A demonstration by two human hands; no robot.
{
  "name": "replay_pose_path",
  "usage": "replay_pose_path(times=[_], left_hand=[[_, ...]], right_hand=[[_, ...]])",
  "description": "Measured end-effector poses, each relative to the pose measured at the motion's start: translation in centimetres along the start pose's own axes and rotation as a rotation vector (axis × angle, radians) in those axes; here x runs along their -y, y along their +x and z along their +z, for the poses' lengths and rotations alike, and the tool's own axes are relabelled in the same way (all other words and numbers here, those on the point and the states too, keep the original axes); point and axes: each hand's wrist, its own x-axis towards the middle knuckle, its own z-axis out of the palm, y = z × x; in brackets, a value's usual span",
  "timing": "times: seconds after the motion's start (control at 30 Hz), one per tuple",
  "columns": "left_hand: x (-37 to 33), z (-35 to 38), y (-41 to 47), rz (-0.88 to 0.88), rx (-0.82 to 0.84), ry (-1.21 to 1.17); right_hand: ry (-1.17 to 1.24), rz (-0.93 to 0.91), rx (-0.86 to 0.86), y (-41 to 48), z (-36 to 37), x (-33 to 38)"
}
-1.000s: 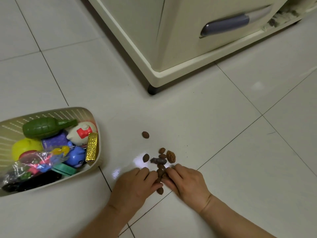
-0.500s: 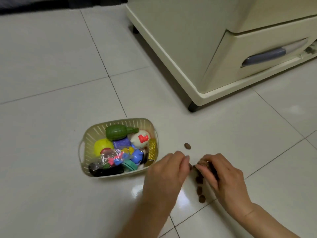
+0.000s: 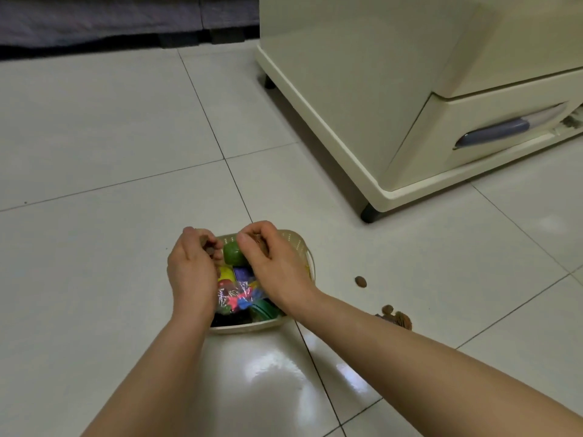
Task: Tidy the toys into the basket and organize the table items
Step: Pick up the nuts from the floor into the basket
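A cream slotted basket [image 3: 301, 247] sits on the floor tiles, filled with toys: a green toy [image 3: 232, 254], a purple block [image 3: 242, 273], a yellow piece [image 3: 226, 273] and a clear bag of coloured bits [image 3: 237, 294]. Both hands hover over the basket. My left hand [image 3: 192, 269] is closed on small brown nuts, a few showing between its fingers. My right hand [image 3: 268, 260] is cupped around more brown nuts. To the right of the basket, one brown nut [image 3: 361, 281] lies alone on the floor, and a small cluster of nuts [image 3: 396, 316] shows beside my right forearm.
A cream cabinet [image 3: 362, 99] on short dark feet stands at the back right, with a drawer and a blue-grey handle [image 3: 495, 134]. A dark furniture base [image 3: 104, 26] runs along the far edge. Glossy white floor tiles spread left and in front.
Both hands rose from the nut pile on the floor and moved left over the basket, carrying nuts. The view pulled back and shifted, so the basket now sits in the centre.
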Motion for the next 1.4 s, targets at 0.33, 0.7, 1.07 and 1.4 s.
replay_pose_path(times=[0.33, 0.7, 1.07, 1.4], left_hand=[[-0.1, -0.4, -1.4, 0.051, 0.078, 0.029], [2.9, 5.2, -11.6, 0.781, 0.952, 0.743], [12.2, 11.6, -9.2, 0.848, 1.083, 1.3], [13.4, 14.9, -8.7, 1.018, 1.338, 0.904]], right_hand=[[0.052, -0.002, 0.115, -2.5, -4.5, 0.5], [-0.505, 0.068, -0.153, -13.9, -16.8, -7.8], [-0.834, 0.105, -0.008, -15.6, -16.7, -17.4], [-0.668, 0.056, -0.08, -13.6, -17.2, -19.0]])
